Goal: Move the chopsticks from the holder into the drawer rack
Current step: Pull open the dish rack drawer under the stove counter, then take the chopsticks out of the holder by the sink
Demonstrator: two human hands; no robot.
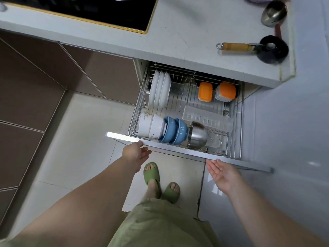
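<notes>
Drawer rack (pixel 237 111) pulled out under the worktop (pixel 178 32), left hand (pixel 137 152) and right hand (pixel 223 172) both spread open, empty, at its near front edge

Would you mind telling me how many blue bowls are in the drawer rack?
2: both blue bowls lie nested on their sides in the front row, between the white bowls and the steel bowl.

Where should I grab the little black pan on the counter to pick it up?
Take the black pan by its wooden handle, reaching in from the left. The handle lies flat and points left, clear of the bowl and the metal ladle behind it.
</notes>
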